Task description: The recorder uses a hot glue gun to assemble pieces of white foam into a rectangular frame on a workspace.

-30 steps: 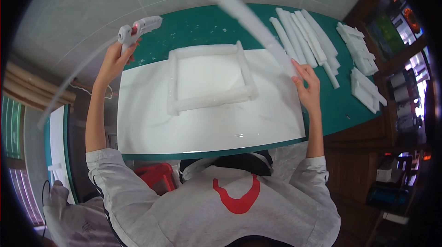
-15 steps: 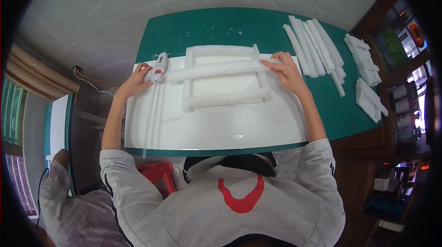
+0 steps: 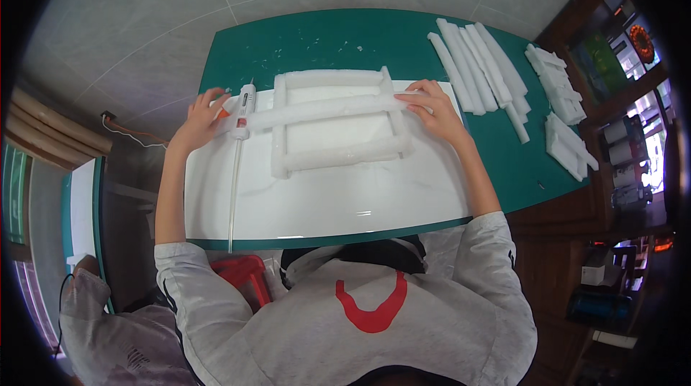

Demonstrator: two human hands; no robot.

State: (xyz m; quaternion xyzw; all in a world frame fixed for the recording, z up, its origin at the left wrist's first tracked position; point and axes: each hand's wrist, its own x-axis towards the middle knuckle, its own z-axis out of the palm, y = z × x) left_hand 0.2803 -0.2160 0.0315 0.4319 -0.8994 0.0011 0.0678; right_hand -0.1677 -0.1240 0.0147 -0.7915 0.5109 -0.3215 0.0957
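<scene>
My left hand (image 3: 196, 118) is curled at the handle side of a white hot glue gun (image 3: 246, 106), an orange part showing by its fingertips. The gun's nozzle points away from me, and a long clear glue stick (image 3: 234, 184) runs from its rear toward the table's near edge. A white foam strip (image 3: 324, 110) lies crosswise over a rectangular foam frame (image 3: 338, 158), its left end partly hidden behind the gun. At the strip's right end, my right hand (image 3: 437, 114) has its thumb and fingers closed on it.
Several loose foam strips (image 3: 471, 69) lie at the far right of the green table (image 3: 288, 44), beside two bundles of foam pieces (image 3: 556, 83). A white board (image 3: 324, 206) lies under the frame. A red stool (image 3: 245, 274) stands below, and another person's sleeve (image 3: 90, 292) shows at left.
My left hand has shifted its fingers from the strip's left end to the glue gun, and the orange part has come into sight. My right hand stays at the strip's right end.
</scene>
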